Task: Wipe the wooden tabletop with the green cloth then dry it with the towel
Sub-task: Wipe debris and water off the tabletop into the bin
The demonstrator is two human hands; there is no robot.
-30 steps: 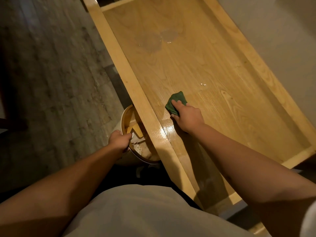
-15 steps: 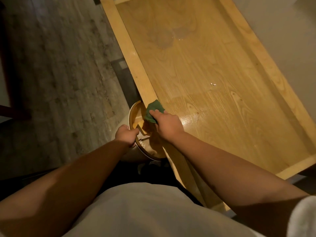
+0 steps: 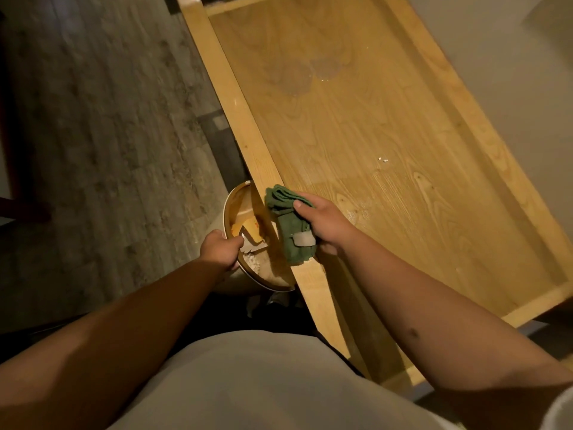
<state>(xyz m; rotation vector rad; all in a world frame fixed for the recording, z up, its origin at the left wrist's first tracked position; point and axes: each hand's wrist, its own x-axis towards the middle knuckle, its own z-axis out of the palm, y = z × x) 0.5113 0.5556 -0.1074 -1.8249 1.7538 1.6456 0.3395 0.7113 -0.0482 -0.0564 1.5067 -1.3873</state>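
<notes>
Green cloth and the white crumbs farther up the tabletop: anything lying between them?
Head view: only bare wooden tabletop lies between the green cloth and white crumbs.

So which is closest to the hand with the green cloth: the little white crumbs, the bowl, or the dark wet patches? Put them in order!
From the right hand, in the head view:
1. The bowl, just left of it, beyond the table's edge.
2. The white crumbs, farther up the tabletop, to the right.
3. The dark wet patches, far up near the table's other end.
</notes>
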